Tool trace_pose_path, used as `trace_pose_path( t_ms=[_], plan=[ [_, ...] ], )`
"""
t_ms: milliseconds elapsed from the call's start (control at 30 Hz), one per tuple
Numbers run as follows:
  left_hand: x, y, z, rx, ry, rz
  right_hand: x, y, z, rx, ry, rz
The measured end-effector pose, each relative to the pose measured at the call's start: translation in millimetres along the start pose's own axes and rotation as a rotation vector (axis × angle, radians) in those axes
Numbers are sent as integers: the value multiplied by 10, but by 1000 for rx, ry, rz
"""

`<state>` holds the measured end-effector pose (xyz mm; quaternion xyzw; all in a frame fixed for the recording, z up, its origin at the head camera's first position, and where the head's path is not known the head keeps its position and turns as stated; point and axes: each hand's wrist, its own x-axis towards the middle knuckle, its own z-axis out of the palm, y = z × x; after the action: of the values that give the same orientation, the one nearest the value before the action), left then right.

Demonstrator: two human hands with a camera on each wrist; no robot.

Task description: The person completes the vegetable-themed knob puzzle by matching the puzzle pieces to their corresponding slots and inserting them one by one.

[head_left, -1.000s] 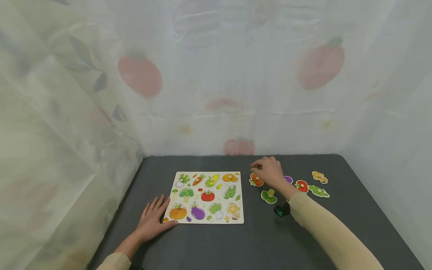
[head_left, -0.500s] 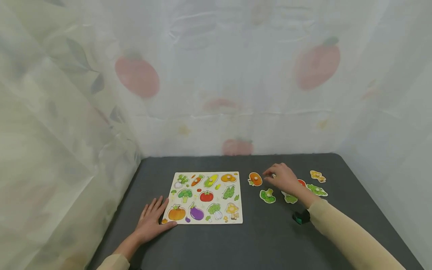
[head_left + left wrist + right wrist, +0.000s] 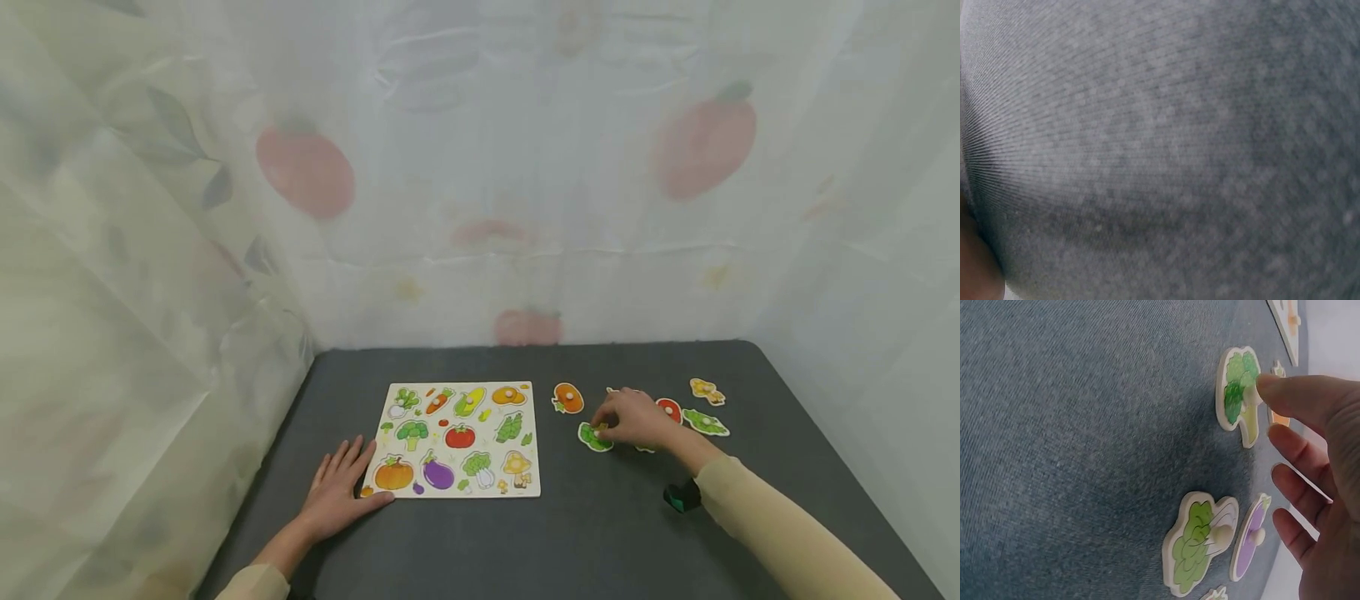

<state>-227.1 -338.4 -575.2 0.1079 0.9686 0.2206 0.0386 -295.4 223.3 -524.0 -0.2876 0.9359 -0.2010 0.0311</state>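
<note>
A wooden vegetable puzzle board [image 3: 457,495] lies flat on the dark table. My left hand [image 3: 333,492] rests with spread fingers at its left edge, the thumb along the near corner; the left wrist view shows mostly cloth. Right of the board, my right hand [image 3: 637,417] reaches down over the knobbed broccoli piece [image 3: 587,438]. In the right wrist view, the thumb overlaps the knob of that broccoli piece [image 3: 1233,394], while the index finger stands apart from it. Below the palm lie a bok choy piece [image 3: 1186,556] and an eggplant piece [image 3: 1247,550].
An upside-down pumpkin piece [image 3: 568,400] lies between board and hand. Farther right are a tomato piece [image 3: 670,409], a green pod piece [image 3: 705,422] and a mushroom piece [image 3: 707,390]. White curtains [image 3: 420,167] hang behind the table and at both sides.
My right hand has moved from above the pumpkin piece to the right, then down toward the broccoli piece. The left hand keeps its place on the board.
</note>
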Motion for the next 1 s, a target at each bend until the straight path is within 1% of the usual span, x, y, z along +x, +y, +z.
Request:
trace_pose_path(
  t_ms=[167, 467, 567, 700, 867, 1000],
  plan=[
    [-3, 9, -5, -1, 2, 3, -10, 94, 55, 5, 8, -10],
    [-7, 5, -3, -3, 6, 6, -9, 183, 96, 104, 16, -20],
    [-8, 0, 5, -2, 5, 3, -3, 214, 117, 130, 29, -41],
    [-6, 0, 11, -3, 3, 0, 5, 258, 150, 132, 39, -63],
    [-5, 9, 6, -7, 8, 5, 2, 277, 168, 127, 34, -37],
    [-11, 10, 6, -12, 11, 4, 5, 272, 165, 124, 31, -35]
  ],
)
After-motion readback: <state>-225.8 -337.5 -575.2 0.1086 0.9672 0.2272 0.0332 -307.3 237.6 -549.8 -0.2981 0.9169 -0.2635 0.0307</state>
